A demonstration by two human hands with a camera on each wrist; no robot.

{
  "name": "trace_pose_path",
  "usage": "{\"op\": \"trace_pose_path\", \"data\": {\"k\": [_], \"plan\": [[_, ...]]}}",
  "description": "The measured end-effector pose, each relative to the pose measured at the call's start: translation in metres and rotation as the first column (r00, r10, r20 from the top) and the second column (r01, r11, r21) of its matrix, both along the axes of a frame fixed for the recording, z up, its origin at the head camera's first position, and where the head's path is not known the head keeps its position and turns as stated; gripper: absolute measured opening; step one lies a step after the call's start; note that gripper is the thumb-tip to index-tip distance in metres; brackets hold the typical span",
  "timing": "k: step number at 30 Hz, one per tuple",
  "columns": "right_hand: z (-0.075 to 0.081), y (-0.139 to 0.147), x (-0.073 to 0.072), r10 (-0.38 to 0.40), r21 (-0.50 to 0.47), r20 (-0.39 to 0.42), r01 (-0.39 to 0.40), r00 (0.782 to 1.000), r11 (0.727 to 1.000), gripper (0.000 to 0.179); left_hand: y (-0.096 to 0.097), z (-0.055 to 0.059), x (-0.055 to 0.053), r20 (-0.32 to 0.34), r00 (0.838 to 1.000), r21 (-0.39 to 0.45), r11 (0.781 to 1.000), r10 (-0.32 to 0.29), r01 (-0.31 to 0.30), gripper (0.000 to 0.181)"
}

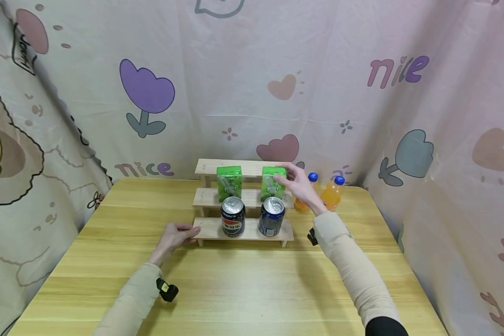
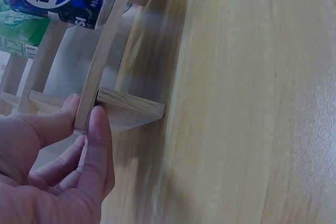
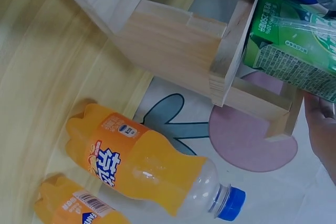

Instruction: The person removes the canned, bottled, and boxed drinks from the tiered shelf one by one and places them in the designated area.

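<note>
A three-tier wooden shelf (image 1: 212, 227) stands on the table. My left hand (image 1: 174, 237) pinches the left end of its lowest tier, with thumb above and fingers beneath in the left wrist view. On the middle tier are two green drink cartons: one at left (image 1: 229, 183), the other (image 1: 270, 181) at right. My right hand (image 1: 300, 184) grips that right carton by its upper part; in the right wrist view its fingers are mostly hidden behind the carton (image 3: 296, 45). Below, a Pepsi can (image 1: 233, 219) and a second dark blue can (image 1: 271, 219) stand upright on the lowest tier.
Two orange Fanta bottles with blue caps, one nearer the shelf (image 3: 152, 161) and one farther right (image 1: 332, 193), stand right of the shelf, close to my right forearm. A patterned curtain (image 1: 235, 93) hangs behind the wooden table (image 1: 243, 284).
</note>
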State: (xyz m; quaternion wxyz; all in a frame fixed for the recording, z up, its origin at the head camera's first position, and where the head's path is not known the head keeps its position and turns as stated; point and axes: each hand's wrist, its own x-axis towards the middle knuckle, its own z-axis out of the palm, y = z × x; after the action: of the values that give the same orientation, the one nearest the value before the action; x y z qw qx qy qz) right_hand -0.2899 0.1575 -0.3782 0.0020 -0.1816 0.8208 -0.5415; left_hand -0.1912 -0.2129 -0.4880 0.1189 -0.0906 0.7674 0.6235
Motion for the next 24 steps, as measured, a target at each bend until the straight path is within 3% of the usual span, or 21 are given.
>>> {"op": "trace_pose_path", "data": {"k": [11, 24], "plan": [[0.007, 0.010, 0.012, -0.040, -0.058, -0.007, 0.040, 0.999, 0.998, 0.042, -0.002, 0.001, 0.000, 0.012, 1.000, -0.008, 1.000, 0.012, -0.012, 0.038], [-0.003, 0.060, 0.033, -0.064, -0.172, -0.080, 0.049, 0.995, 0.984, 0.041, 0.000, 0.001, 0.001, 0.013, 1.000, 0.002, 1.000, 0.017, -0.017, 0.040]]}}
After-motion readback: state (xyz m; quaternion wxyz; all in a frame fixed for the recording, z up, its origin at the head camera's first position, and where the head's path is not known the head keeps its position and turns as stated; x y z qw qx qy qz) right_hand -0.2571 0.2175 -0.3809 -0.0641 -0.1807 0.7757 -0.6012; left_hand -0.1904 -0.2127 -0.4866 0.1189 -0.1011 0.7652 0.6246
